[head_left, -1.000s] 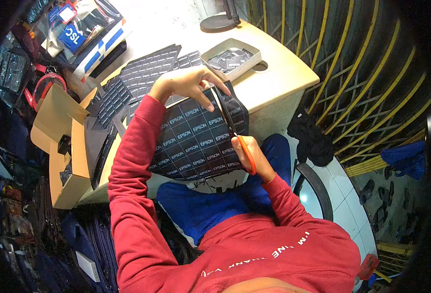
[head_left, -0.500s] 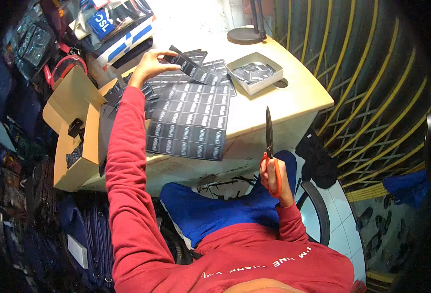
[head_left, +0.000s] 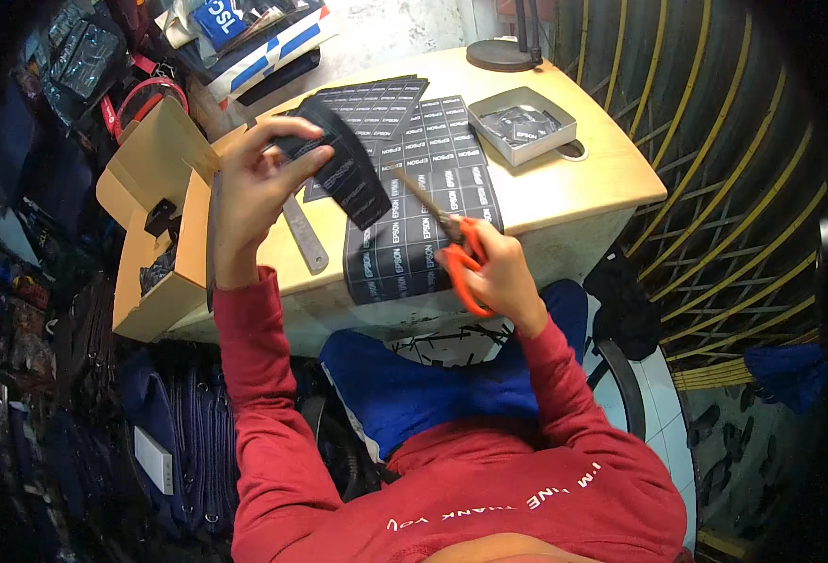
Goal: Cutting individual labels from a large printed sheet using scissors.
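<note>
The left hand (head_left: 253, 188) is pinching the strip (head_left: 343, 171) above the surface (head_left: 611, 183); the right hand (head_left: 500, 274) is gripping the scissors (head_left: 451, 228). The strip is curving, looking light, flexible and easily creased, its edges likely suiting a gentle pinch.

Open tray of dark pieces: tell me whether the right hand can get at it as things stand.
Probably yes: the way from the right hand over the tabletop to the tray looks free, though the scissors in its grip would likely hamper picking.

Left hand (head_left: 253, 184) pinching, right hand (head_left: 502, 274) curled lower
</note>
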`<action>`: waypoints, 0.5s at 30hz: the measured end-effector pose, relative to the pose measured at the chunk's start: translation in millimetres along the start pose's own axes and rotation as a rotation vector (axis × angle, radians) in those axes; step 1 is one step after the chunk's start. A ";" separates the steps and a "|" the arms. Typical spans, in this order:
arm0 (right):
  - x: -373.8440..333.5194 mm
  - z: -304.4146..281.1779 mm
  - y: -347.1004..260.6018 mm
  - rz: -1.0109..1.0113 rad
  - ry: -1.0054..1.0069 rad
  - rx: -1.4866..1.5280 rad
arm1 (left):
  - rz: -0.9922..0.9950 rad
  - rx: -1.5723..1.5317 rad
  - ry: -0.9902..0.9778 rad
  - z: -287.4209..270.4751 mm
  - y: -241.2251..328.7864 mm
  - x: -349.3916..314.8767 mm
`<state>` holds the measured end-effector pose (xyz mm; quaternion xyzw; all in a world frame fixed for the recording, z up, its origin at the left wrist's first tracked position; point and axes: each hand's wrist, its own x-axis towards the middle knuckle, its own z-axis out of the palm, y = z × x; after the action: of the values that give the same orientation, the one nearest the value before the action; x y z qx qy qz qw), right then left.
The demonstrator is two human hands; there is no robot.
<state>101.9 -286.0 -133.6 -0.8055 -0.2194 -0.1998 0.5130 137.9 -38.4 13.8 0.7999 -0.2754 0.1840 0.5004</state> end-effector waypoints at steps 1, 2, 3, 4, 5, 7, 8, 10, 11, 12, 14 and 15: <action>6.9 5.7 2.3 0.005 -0.004 0.000 | 0.049 -0.047 0.082 -5.3 -3.9 -10.8; 13.0 14.0 8.4 -0.136 0.056 -0.217 | 0.098 -0.095 0.160 -7.3 -7.9 -20.7; 19.1 19.0 8.6 -0.278 0.113 -0.437 | 0.093 -0.100 0.158 -8.5 -7.4 -33.7; 26.6 17.3 6.0 -0.163 -0.026 -0.487 | 0.077 -0.146 0.232 -9.1 -6.0 -47.4; 37.3 20.2 5.8 -0.165 -0.028 -0.486 | 0.065 -0.185 0.312 -11.0 -1.9 -60.7; 57.8 27.7 12.3 -0.078 -0.158 -0.552 | 0.007 -0.210 0.366 -7.8 0.6 -83.3; 69.2 34.3 14.3 -0.087 -0.159 -0.551 | -0.045 -0.225 0.426 -8.0 2.6 -93.7; 90.4 43.1 25.8 -0.119 -0.120 -0.646 | -0.071 -0.242 0.423 -0.2 2.9 -108.0; 100.3 47.7 32.5 -0.125 -0.116 -0.650 | -0.084 -0.244 0.424 2.9 1.8 -114.6; 109.2 51.0 39.3 -0.151 -0.100 -0.649 | -0.045 -0.277 0.408 5.9 -1.9 -118.1; 131.8 64.2 58.0 -0.149 -0.073 -0.671 | -0.099 -0.372 0.409 13.4 2.1 -129.1; 141.2 67.6 58.1 -0.160 -0.069 -0.670 | -0.147 -0.396 0.418 14.9 4.4 -135.0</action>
<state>257.3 -225.2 -125.9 -0.9156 -0.2213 -0.2730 0.1952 30.1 -18.8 -66.5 0.6495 -0.1381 0.2506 0.7044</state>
